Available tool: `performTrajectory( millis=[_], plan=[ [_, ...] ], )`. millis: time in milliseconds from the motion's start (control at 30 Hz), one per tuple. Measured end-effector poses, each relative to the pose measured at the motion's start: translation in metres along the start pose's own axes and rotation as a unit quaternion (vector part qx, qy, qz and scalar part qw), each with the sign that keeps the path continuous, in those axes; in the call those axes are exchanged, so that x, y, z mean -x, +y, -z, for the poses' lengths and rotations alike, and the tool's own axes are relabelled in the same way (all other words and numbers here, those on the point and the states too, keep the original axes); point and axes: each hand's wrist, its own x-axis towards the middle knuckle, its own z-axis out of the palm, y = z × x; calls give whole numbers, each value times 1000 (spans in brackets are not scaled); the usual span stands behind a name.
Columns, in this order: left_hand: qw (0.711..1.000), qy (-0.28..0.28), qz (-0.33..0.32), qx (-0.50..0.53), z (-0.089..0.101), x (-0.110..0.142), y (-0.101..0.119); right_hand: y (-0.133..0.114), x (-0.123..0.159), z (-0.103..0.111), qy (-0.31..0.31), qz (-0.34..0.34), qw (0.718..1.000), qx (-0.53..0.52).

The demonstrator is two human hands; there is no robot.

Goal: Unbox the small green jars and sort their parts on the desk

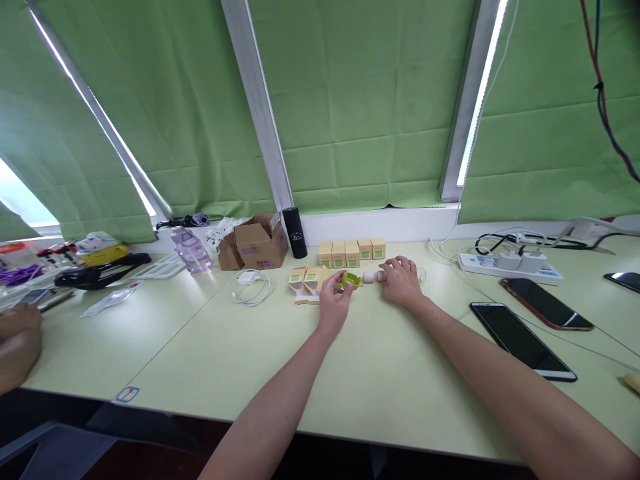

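Observation:
My left hand grips a yellow-green plastic piece with a curved, ring-like shape between thumb and fingers. Just right of it lies a small pale cylinder on the table. My right hand has bent fingers reaching down to a second small pale piece, partly hidden under the fingertips. Beside my left hand stand two open small cardboard boxes with green squares and white flaps. Behind both hands runs a row of several closed tan boxes. Something thin and round shows partly behind my right hand.
On the right lie phones and a white power strip with cables. To the left are a coiled white cable, a brown carton, a black cylinder and a clear bottle. Another person's hand shows far left.

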Motion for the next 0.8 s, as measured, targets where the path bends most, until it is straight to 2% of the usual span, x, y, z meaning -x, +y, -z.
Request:
performTrajectory(
  millis=[333,800],
  plan=[
    [1000,7,0,12,-1,0,-1,-24,-2,-2,20,25,999,-4],
    [1000,5,0,4,-1,0,0,-25,0,-5,42,32,998,15]
  ],
)
